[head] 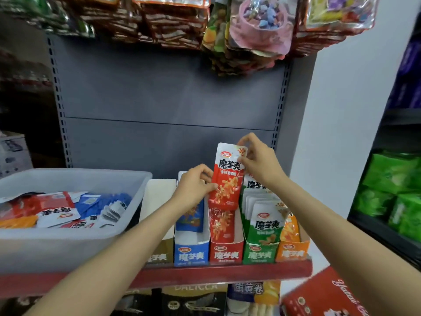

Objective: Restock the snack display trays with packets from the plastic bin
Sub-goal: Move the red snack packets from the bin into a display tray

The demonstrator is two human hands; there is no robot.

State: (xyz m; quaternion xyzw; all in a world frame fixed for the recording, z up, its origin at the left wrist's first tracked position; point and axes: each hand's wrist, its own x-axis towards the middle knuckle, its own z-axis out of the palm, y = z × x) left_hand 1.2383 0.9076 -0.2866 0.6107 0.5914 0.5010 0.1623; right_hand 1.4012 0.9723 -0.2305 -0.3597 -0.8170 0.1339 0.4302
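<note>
Both hands pinch one upright red packet (225,179) above the red tray (224,253): left hand (193,188) low, right hand (257,160) hiding its top corner. Plastic bin (68,242) sits left on the red-edged shelf (227,273); hanging bags (257,30) above are blurred.

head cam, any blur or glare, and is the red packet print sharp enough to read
Head view: red packet sharp at centre, print legible, slight glare on its foil; hanging bags up top and red box at the bottom corner soft and stretched by the wide lens; lighting even.
</note>
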